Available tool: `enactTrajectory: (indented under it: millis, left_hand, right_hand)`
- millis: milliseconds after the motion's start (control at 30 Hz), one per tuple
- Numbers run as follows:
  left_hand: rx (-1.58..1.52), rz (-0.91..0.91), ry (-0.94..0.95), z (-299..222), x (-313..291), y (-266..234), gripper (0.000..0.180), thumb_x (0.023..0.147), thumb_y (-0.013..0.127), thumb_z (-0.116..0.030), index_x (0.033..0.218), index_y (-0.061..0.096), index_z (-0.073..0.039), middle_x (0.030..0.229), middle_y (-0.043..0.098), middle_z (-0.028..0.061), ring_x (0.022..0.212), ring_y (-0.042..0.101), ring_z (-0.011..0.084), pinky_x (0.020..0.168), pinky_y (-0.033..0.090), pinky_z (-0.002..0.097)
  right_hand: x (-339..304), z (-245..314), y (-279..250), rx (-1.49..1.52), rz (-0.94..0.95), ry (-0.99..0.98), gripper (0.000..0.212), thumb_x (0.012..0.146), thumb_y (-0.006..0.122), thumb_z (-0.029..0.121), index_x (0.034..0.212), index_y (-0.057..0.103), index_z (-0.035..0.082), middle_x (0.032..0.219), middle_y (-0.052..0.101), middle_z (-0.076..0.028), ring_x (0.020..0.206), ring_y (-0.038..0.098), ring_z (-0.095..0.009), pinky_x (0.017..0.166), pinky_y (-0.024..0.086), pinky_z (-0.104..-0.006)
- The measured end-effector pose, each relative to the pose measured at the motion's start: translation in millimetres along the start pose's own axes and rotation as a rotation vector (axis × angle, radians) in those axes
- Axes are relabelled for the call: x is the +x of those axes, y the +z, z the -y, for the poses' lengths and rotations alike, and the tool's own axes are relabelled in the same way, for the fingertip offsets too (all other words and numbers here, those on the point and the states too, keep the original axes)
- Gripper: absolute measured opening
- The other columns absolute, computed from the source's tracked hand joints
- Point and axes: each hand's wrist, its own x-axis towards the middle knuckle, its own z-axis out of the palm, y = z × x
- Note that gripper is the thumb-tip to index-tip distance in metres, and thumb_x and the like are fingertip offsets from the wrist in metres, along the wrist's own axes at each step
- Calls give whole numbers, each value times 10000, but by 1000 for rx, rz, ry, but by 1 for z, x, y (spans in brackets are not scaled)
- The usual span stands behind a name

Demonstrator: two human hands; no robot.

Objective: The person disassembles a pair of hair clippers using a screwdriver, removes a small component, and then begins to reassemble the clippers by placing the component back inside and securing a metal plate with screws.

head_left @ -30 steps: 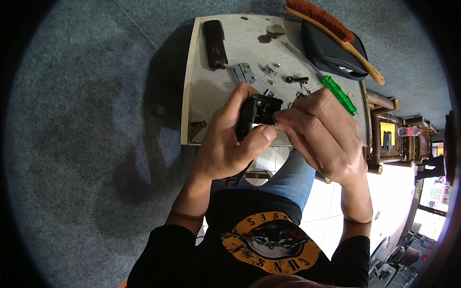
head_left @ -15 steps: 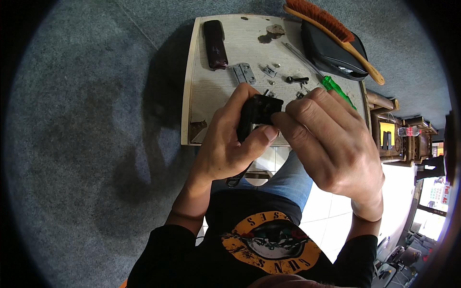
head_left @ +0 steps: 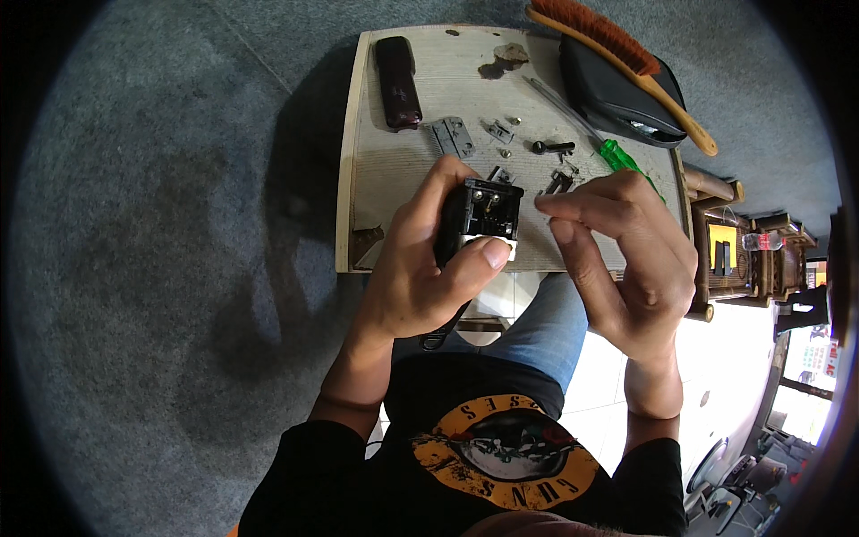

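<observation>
My left hand [head_left: 407,268] is wrapped round a black hair clipper body [head_left: 490,204], its thumb lying across a pale part near the bottom of the opened end. Inner metal parts show in that opening. Just right of the clipper is my right hand [head_left: 640,264], apart from it, with a small gap between thumb and index finger and nothing visible in it. Beyond the hands lie a grey clipper blade [head_left: 453,136], a small metal piece [head_left: 500,132], a screw [head_left: 506,154], a black lever [head_left: 555,147] and a small black part [head_left: 559,183].
A dark maroon clipper cover [head_left: 398,82] lies at the table's far left. The screwdriver [head_left: 619,156] with a green handle is at the right, by a black case [head_left: 617,100] with a wooden brush [head_left: 667,103] across it. The small table [head_left: 394,192] has a raised left edge.
My right hand has drawn back to the right from the clipper, and its thumb and index finger have come apart. The clipper's opening now shows more fully.
</observation>
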Motion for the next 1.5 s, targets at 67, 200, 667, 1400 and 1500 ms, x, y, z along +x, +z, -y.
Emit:
enactTrajectory:
  millis: [67,200,667,1400,1500]
  left_hand:
    - [-7,-16,7,-2,-1,1,340,858,681,-218,1079,507,-27,796,585,21,714,537,80,643,449,264]
    - [-5,-30,8,-2,-1,4,332,856,682,-213,1073,515,-26,809,583,14,722,520,75,651,442,257]
    - [12,-83,-91,-11,-1,8,392,813,688,-248,1067,500,-16,818,548,8,740,489,74,656,419,252]
    - [-162,-90,-86,-6,1,9,399,831,672,-285,1058,497,-7,842,641,115,765,597,134,701,478,284]
    - [-203,-63,-99,-7,5,5,394,832,662,-294,1056,503,-11,833,646,132,767,612,149,708,493,296]
  right_hand:
    - [-4,-6,5,-27,-62,-84,267,754,709,-143,992,725,-23,873,642,-99,705,647,-182,603,519,-315]
    - [-20,-14,18,-70,-124,-158,340,713,690,-135,1016,723,15,887,620,-94,709,613,-182,595,496,-310]
    - [-33,-48,31,-150,-63,-207,391,754,810,167,1103,702,304,1029,560,-38,835,599,-191,674,414,-333]
    - [-34,-44,31,-11,-141,-86,283,697,806,127,964,793,221,1048,541,-51,893,557,-213,722,461,-322]
    - [-34,-43,28,-54,-105,-115,298,691,813,148,970,799,253,1051,543,-43,909,559,-203,744,463,-323]
